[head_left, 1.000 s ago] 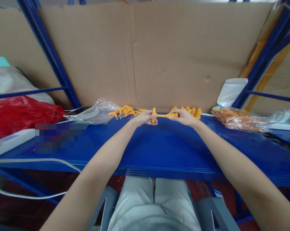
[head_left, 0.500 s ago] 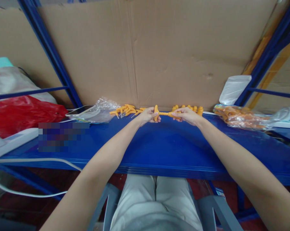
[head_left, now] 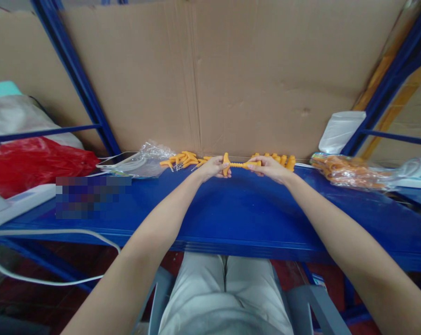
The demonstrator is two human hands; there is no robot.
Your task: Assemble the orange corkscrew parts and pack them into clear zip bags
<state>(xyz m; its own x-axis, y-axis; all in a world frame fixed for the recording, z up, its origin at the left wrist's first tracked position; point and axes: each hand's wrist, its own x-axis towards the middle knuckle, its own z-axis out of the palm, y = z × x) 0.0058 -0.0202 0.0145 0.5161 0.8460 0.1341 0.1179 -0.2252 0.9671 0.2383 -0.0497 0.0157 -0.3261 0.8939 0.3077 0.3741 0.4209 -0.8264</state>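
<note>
The T-handled piece, orange-yellow and plastic-looking, lies sideways between the left hand and the right hand, held at both ends. Its crossbar stands across the left end, the lower half against the left fingertips. From it a slim ribbed shaft runs straight to the right, nearly level, and meets a thicker end section — partly hidden by the right fingers. Whether shaft and thick section are one part or two — too small to tell.

no readable text, labels, brands, numbers or signs anywhere
</note>
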